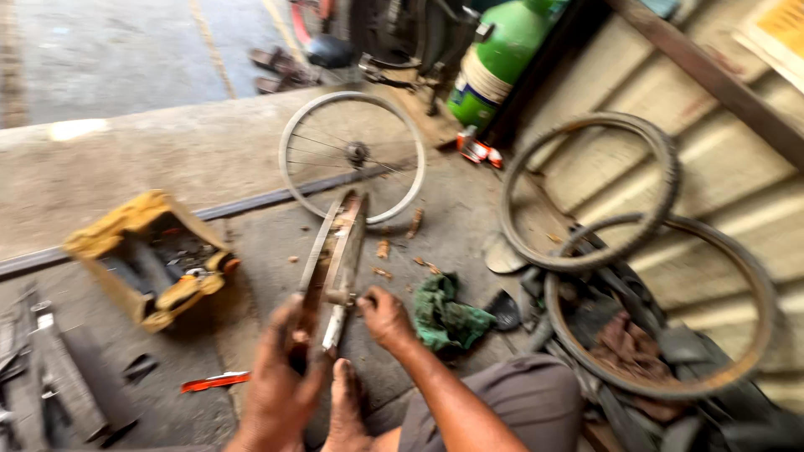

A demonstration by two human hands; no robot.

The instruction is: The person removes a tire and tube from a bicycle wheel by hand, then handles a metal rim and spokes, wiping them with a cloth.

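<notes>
A bare bicycle wheel rim stands on edge on the concrete floor in front of me, seen nearly edge-on. My left hand grips its near rim on the left side. At the hub, my right hand pinches the axle end. My bare foot rests under the rim between my hands. The picture is blurred, so I cannot see any small tool in my fingers.
A second spoked wheel lies flat behind. Two tyres lean against the right wall over dark scrap. A green rag, a yellow toolbox, a red-handled tool and a green gas cylinder surround me.
</notes>
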